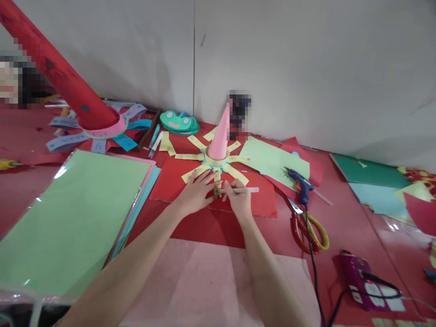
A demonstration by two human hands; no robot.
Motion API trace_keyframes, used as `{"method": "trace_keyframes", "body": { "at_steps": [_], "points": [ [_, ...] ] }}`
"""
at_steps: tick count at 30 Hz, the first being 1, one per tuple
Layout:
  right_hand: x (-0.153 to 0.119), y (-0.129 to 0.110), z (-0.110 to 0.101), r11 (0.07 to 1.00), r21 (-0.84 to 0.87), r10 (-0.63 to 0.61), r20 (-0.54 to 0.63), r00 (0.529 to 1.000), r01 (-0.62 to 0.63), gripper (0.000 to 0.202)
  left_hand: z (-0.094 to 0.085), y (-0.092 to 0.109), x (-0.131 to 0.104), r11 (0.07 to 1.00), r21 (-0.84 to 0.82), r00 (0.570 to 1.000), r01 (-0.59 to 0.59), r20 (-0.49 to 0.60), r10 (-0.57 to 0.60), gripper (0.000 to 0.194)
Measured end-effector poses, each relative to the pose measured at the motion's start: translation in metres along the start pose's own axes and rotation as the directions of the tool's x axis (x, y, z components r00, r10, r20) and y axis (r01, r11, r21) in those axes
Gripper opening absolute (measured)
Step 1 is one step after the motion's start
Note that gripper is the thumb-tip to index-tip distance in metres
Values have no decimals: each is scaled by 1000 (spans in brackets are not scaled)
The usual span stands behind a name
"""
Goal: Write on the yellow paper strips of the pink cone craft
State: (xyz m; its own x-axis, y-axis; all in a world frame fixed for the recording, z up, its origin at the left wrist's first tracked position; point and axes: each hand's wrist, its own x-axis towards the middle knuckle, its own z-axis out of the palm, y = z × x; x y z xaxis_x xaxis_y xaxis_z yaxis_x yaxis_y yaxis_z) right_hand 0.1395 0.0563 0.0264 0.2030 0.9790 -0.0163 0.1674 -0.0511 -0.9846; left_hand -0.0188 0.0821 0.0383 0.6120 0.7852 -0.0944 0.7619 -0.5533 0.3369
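My right hand (236, 195) is closed around a pale pen (250, 190), its tip side at the front yellow strip (218, 178) of a paper craft. My left hand (197, 193) lies with fingers spread over the craft's front strips and the red sheet (262, 200) beneath. The craft has a pink cone (220, 143) standing upright inside a yellow paper ring (216, 161), with several yellow strips fanned out around it. Small marks show on some strips. The pen's tip is partly hidden by my fingers.
A tall red paper tube (64, 77) with strips leans at the left, behind green sheets (78, 213). Green frog-like cutouts (179, 122) lie by the wall. At right are a blue glue gun (303, 186) with a cord, scissors (322, 231) and a purple box (361, 277).
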Motion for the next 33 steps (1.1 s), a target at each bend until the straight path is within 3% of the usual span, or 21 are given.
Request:
{"method": "trace_keyframes", "body": {
  "at_steps": [33],
  "points": [
    [0, 0, 0, 1000, -18, -16, -7, 1000, 16, 40, 4, -3, 0, 1000, 1, 1000, -17, -22, 17, 44]
  ]
}}
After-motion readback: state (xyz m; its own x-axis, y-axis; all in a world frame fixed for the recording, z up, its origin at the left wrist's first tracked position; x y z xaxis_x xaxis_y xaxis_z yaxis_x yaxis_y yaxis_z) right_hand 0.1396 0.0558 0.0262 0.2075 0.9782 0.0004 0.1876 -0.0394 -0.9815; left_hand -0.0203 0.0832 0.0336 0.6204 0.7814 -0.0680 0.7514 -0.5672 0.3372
